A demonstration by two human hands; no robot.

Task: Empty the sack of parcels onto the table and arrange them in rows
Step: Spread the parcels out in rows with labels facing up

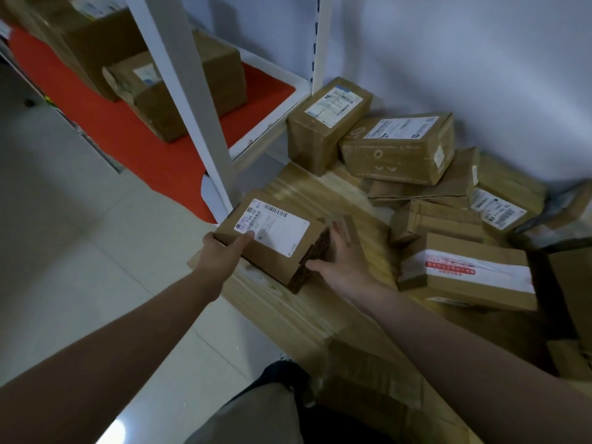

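Note:
A brown cardboard parcel [278, 248] with a white shipping label lies near the left end of the wooden table [307, 312]. My left hand [222, 254] grips its left side, thumb up on the label. My right hand [339, 261] presses flat against its right end. Two labelled parcels [326, 123] [400, 145] stand side by side at the table's far edge by the wall. Several more parcels lie in a loose heap at the right, among them one with red-and-white tape [464, 274]. No sack is in view.
A white metal shelf post [189, 100] rises just behind the held parcel. Its red shelf [121, 129] carries several brown boxes [179, 91]. Pale floor tiles [64, 235] spread to the left. A blurred box [368, 373] sits at the table's near edge by my knee.

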